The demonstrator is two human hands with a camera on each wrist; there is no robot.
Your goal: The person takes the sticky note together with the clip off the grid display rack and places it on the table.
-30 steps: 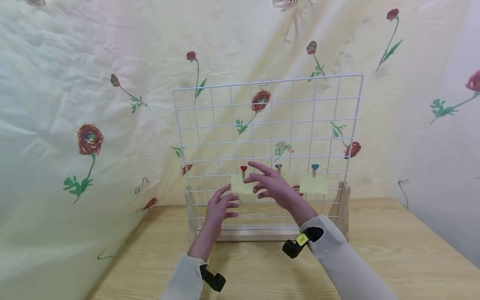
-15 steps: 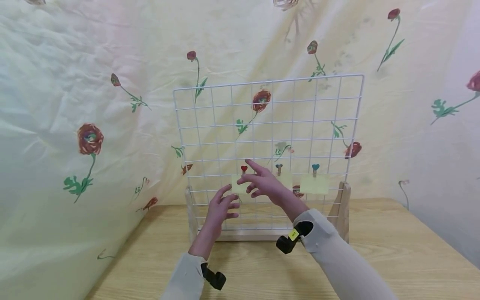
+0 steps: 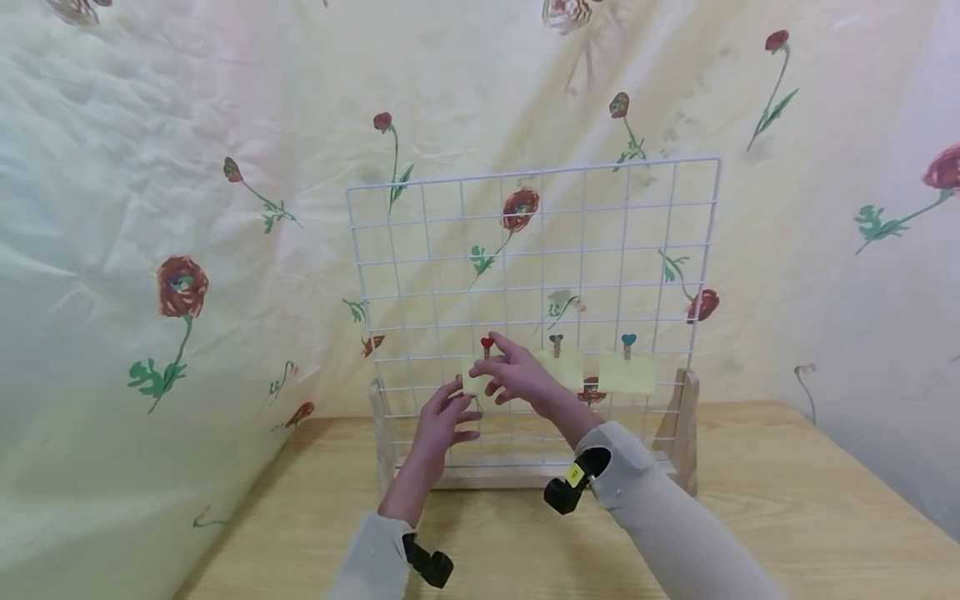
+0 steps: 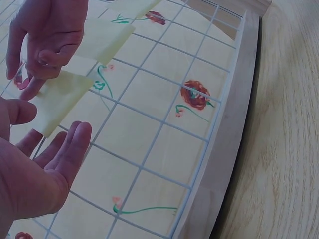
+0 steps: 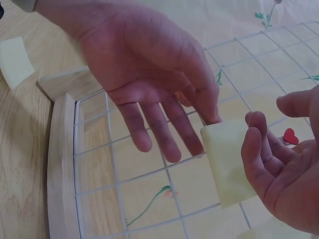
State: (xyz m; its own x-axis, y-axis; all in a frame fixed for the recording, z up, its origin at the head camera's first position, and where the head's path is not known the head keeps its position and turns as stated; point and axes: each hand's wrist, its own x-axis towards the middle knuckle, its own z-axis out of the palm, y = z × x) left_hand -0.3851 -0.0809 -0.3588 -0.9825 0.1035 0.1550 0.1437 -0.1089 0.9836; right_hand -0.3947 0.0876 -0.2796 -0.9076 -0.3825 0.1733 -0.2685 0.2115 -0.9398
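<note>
A pale yellow sticky note hangs on the white wire grid, under a clothespin with a red heart. My left hand pinches the note's edge between thumb and index finger, the latter partly hidden behind the paper; the other fingers are loosely extended. Over the note's upper part, my right hand reaches in from the right with fingers loosely spread. Its topmost digit points at the red heart. In the right wrist view the heart shows between that hand's thumb and fingers, with a gap below the thumb.
To the right hang two more yellow notes, a middle one and a right one, each under a heart clothespin. A wooden base holds the grid on the wood-grain table. Flower-printed cloth rises behind.
My right hand has moved left and slightly down, from beside the left note to over it near the red heart clothespin. My left hand stays at the note's edge. The head view has tilted slightly.
</note>
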